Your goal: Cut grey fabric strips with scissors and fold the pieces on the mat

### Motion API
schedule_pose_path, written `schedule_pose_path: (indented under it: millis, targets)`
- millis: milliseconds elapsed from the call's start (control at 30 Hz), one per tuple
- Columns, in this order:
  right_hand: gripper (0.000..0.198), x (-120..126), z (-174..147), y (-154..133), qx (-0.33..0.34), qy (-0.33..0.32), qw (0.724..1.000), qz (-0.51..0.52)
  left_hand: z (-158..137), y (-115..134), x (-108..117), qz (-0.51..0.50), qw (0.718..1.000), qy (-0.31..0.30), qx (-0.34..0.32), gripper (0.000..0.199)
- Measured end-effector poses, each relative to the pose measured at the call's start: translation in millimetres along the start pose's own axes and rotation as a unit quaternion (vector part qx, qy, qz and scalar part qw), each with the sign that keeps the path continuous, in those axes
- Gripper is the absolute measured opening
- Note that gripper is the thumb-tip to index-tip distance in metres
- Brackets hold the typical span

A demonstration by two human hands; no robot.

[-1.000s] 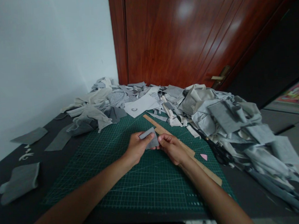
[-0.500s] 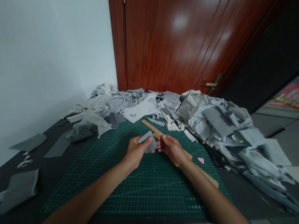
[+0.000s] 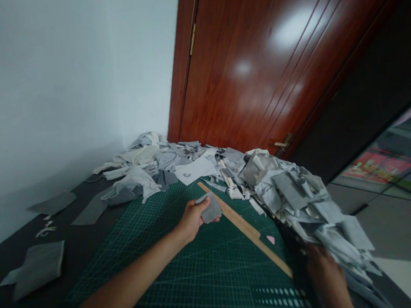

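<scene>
My left hand (image 3: pixel 193 219) is closed on a small grey fabric piece (image 3: pixel 212 209), held above the green cutting mat (image 3: pixel 178 268) with the thumb on top. Smeared by motion, my right hand (image 3: pixel 324 267) is at the mat's right side, beside the scrap heap. Dark scissors (image 3: pixel 291 235) lie close to its fingers, too blurred to tell whether they touch. A wooden ruler (image 3: pixel 268 253) crosses the mat diagonally, with a shorter brown strip (image 3: pixel 243 222) along it. Right of the ruler is a pink triangular piece (image 3: pixel 270 239), like tailor's chalk.
Grey and white fabric scraps (image 3: pixel 292 190) are heaped along the right. More cloth (image 3: pixel 137 182) piles up at the back left, near a white sheet (image 3: pixel 194 170). Folded grey fabric (image 3: pixel 40 264) lies at the left. A wooden door (image 3: pixel 238 76) stands behind the table.
My right hand has left the grey fabric piece and moved right, down beside the scissors and scraps. My left hand still holds the piece. The view has shifted slightly.
</scene>
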State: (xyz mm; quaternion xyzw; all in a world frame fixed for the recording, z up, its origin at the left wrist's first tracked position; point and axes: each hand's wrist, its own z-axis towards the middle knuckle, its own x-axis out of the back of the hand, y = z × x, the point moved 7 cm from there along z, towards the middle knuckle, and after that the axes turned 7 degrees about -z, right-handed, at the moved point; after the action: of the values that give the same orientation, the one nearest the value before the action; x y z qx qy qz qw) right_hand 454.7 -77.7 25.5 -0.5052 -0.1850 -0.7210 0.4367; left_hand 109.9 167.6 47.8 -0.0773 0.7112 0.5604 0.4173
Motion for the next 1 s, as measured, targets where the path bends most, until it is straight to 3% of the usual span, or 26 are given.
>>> schedule_pose_path:
  millis: [67, 167, 267, 400, 633, 833, 1000]
  targets:
    - [0.036, -12.4, -9.8, 22.4, 0.023, -0.024, 0.999, -0.022, 2.3, -1.9, 1.2, -0.013, 1.000, -0.007, 0.008, 0.041]
    - [0.035, -22.8, -9.4, 33.9, 0.036, -0.037, 0.997, -0.063, 4.7, -6.1, 1.7, -0.022, 0.999, -0.021, 0.023, 0.033]
    - [0.041, -23.7, 2.8, 23.4, 0.040, -0.041, 0.991, -0.120, 4.4, -10.2, -0.5, -0.017, 0.998, -0.047, 0.045, 0.032]
    - [0.052, -35.3, 20.7, -4.2, 0.067, -0.116, 0.981, -0.141, 2.4, -11.2, -4.0, -0.001, 0.995, -0.081, 0.063, 0.032]
    - [0.050, -41.1, 33.7, -14.2, -0.001, -0.164, 0.974, -0.154, 0.1, -8.3, -8.0, 0.040, 0.993, -0.107, 0.034, 0.048]
    - [0.047, -27.6, 36.5, -15.7, -0.033, -0.163, 0.982, -0.093, -1.7, 8.9, -9.2, 0.050, 0.996, -0.054, -0.057, 0.049]
    - [0.045, -17.0, 37.5, -18.1, -0.062, -0.187, 0.979, 0.056, -0.9, 20.2, -5.3, 0.051, 0.993, -0.011, -0.102, 0.047]
